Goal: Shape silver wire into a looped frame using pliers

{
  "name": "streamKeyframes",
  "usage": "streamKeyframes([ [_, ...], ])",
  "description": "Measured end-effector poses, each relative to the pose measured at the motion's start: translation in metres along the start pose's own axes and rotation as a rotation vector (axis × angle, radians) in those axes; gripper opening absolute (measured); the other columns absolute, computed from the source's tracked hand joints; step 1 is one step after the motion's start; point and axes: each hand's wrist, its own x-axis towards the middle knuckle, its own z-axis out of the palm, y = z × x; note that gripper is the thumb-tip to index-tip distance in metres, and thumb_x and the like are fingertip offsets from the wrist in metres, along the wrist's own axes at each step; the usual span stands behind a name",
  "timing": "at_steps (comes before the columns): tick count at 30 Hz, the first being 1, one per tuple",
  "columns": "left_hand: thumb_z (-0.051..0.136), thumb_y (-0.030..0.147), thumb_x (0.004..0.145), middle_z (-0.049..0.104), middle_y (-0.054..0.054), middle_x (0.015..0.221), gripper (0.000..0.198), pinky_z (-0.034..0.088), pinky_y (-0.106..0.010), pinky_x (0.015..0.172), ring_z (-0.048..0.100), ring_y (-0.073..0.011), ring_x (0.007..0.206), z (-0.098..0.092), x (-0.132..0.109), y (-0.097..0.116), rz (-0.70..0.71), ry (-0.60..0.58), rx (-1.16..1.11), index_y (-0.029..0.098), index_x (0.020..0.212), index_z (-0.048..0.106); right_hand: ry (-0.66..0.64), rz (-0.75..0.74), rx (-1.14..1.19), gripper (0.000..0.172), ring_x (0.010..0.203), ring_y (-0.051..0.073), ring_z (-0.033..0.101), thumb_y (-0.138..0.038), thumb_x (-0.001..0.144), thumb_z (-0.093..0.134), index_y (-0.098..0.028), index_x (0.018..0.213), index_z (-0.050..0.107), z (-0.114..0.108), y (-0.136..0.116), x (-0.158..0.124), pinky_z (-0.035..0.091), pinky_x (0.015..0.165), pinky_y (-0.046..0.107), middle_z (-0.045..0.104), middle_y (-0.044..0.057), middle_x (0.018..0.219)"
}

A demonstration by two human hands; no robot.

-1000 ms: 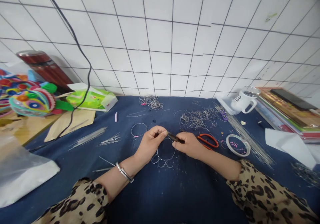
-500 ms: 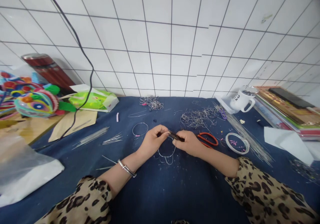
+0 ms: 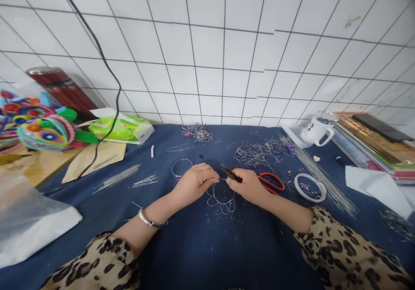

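Note:
A flower-shaped frame of thin silver wire lies on the dark blue cloth between my hands. My left hand is closed in a pinch on the frame's top edge. My right hand is closed round small dark pliers, whose tip meets the wire beside my left fingertips. A silver bangle sits on my left wrist. Both sleeves are leopard print.
Orange-handled scissors and a tape roll lie right of my right hand. Wire scraps, long straight wires, a wire ring, a white mug, stacked books, a green packet, colourful craft pieces and a plastic bag surround them.
The wire frame has turned and dropped flatter onto the cloth. The pliers have tilted, their tip now pointing up and left at the wire. Both hands stay close together.

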Motion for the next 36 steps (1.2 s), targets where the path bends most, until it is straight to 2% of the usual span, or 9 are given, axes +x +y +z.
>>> streamKeyframes([
  [7, 0.05, 0.024, 0.082, 0.06, -0.003, 0.073, 0.015, 0.04, -0.028, 0.07, 0.053, -0.0165, 0.073, 0.008, -0.002, 0.002, -0.09, 0.1, -0.2, 0.021, 0.075, 0.063, -0.045, -0.034, 0.003, 0.022, 0.055, 0.009, 0.038, -0.028, 0.077, 0.049, -0.017, 0.058, 0.041, -0.001, 0.001, 0.0, 0.027, 0.052, 0.021, 0.039, -0.004, 0.057],
  [12, 0.048, 0.022, 0.082, 0.059, -0.003, 0.074, 0.016, 0.039, -0.028, 0.071, 0.052, -0.0166, 0.073, 0.011, -0.002, 0.002, -0.084, 0.067, -0.202, 0.02, 0.075, 0.063, -0.049, -0.025, -0.005, 0.017, 0.055, 0.008, 0.038, -0.025, 0.075, 0.048, -0.018, 0.061, 0.044, 0.001, 0.002, 0.0, 0.026, 0.051, 0.02, 0.04, -0.005, 0.057],
  [16, 0.047, 0.024, 0.084, 0.06, -0.005, 0.077, 0.018, 0.04, -0.03, 0.075, 0.053, -0.0178, 0.078, 0.013, -0.003, 0.004, -0.048, 0.032, -0.24, 0.022, 0.083, 0.065, -0.083, -0.045, 0.006, 0.013, 0.055, 0.008, 0.039, -0.022, 0.073, 0.048, -0.017, 0.06, 0.047, 0.004, -0.001, 0.001, 0.028, 0.053, 0.02, 0.04, -0.005, 0.056],
  [19, 0.046, 0.025, 0.084, 0.06, -0.005, 0.079, 0.019, 0.04, -0.031, 0.077, 0.053, -0.0182, 0.08, 0.014, -0.003, 0.006, -0.028, 0.016, -0.234, 0.021, 0.085, 0.065, -0.115, -0.048, 0.062, 0.009, 0.058, 0.009, 0.042, -0.021, 0.073, 0.048, -0.018, 0.07, 0.056, 0.004, -0.003, 0.001, 0.031, 0.055, 0.02, 0.046, -0.004, 0.06],
  [23, 0.048, 0.025, 0.083, 0.059, -0.004, 0.075, 0.017, 0.04, -0.028, 0.071, 0.054, -0.0164, 0.074, 0.013, -0.004, 0.006, -0.062, 0.1, -0.229, 0.021, 0.078, 0.063, -0.07, 0.025, 0.098, 0.015, 0.059, 0.01, 0.043, -0.026, 0.074, 0.051, -0.017, 0.083, 0.059, 0.0, 0.0, 0.001, 0.033, 0.055, 0.02, 0.051, -0.003, 0.067],
  [27, 0.049, 0.023, 0.083, 0.06, -0.003, 0.075, 0.015, 0.04, -0.026, 0.07, 0.054, -0.0152, 0.072, 0.011, -0.005, 0.006, -0.108, 0.176, -0.226, 0.02, 0.078, 0.062, -0.055, 0.054, 0.066, 0.015, 0.057, 0.01, 0.043, -0.03, 0.075, 0.051, -0.017, 0.078, 0.058, -0.003, 0.003, -0.001, 0.032, 0.053, 0.021, 0.05, -0.002, 0.063],
  [31, 0.05, 0.021, 0.082, 0.062, -0.002, 0.076, 0.013, 0.039, -0.026, 0.069, 0.055, -0.0149, 0.072, 0.012, -0.005, 0.005, -0.147, 0.223, -0.228, 0.02, 0.078, 0.062, -0.046, 0.038, 0.017, 0.018, 0.054, 0.009, 0.04, -0.031, 0.077, 0.049, -0.017, 0.065, 0.052, -0.003, 0.001, -0.003, 0.029, 0.051, 0.02, 0.043, -0.004, 0.057],
  [36, 0.051, 0.021, 0.081, 0.062, -0.001, 0.075, 0.012, 0.04, -0.025, 0.069, 0.055, -0.0145, 0.072, 0.013, -0.005, 0.004, -0.136, 0.209, -0.213, 0.021, 0.077, 0.062, -0.01, -0.007, -0.045, 0.022, 0.053, 0.008, 0.037, -0.029, 0.076, 0.049, -0.017, 0.058, 0.044, -0.002, 0.0, -0.004, 0.027, 0.051, 0.021, 0.038, -0.004, 0.055],
])
